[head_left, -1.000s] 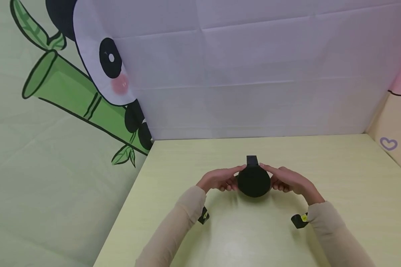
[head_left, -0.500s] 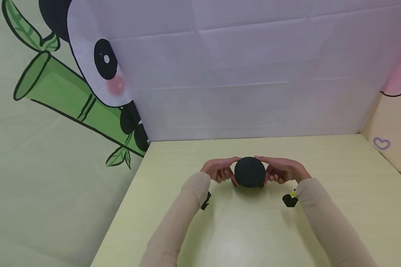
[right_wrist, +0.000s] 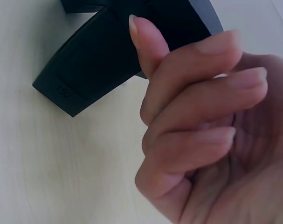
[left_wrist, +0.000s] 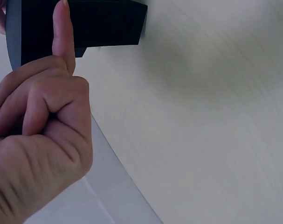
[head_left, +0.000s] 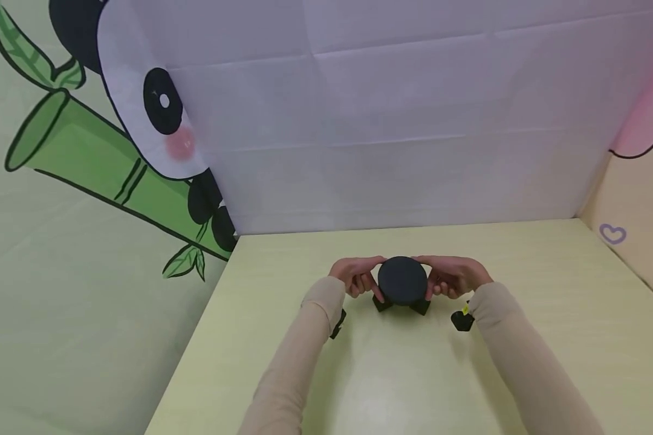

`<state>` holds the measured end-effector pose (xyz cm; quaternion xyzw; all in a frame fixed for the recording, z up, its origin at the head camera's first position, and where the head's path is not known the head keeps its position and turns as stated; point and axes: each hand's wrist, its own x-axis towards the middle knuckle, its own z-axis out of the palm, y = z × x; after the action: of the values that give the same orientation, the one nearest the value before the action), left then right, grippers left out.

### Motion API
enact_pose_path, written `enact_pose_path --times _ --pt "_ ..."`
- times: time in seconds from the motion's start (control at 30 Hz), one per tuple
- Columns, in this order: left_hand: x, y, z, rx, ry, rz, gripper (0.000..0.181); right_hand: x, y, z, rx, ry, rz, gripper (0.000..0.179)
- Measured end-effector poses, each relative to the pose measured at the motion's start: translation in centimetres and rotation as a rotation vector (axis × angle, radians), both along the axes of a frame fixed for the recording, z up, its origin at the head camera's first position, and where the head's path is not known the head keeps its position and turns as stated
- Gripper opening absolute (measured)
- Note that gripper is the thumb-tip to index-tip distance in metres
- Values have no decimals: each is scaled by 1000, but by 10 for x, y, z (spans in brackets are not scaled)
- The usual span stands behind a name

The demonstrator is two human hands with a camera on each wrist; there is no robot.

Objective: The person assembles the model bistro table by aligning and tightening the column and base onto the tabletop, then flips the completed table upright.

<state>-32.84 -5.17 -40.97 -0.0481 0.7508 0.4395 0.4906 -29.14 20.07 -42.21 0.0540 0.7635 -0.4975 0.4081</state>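
A black round-topped piece (head_left: 402, 281) with blocky legs is between the two hands, near the back of the table in the head view. Two of its legs point toward the person; any leg at the back is hidden. My left hand (head_left: 357, 276) pinches its left side between thumb and index finger. From the right, my right hand (head_left: 453, 276) pinches it the same way. The left wrist view has the left index finger lying along the underside of the black piece (left_wrist: 108, 23). Raised marks like "152" show on a leg (right_wrist: 66, 91) in the right wrist view.
The pale wood-look table (head_left: 392, 374) ends at a white cloth wall (head_left: 392, 121) behind the hands. On the left hangs a cloth printed with green bamboo (head_left: 92, 145). Small black wrist gear (head_left: 462, 321) with a yellow mark sits by the right sleeve.
The black piece has been turned: one leg pointed away at the back earlier, and now two legs show at the front. Both hands kept hold and shifted slightly away from the person.
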Motion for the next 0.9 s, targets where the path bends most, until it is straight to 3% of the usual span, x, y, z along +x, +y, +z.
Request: enact_pose_path --times 0.23,0.63,0.8,0.9 --pt "0 0 -8 -24 -42 25 78 0 -5 -8 9 -19 -19 81" --pt "1 2 -12 -37 17 43 84 0 -4 -7 -4 -13 -49 81" --pt "9 -1 -15 -31 103 23 89 4 0 -13 -46 2 -58 84" --pt "19 -9 -15 -27 261 -30 90 10 5 -16 -80 78 -88 83"
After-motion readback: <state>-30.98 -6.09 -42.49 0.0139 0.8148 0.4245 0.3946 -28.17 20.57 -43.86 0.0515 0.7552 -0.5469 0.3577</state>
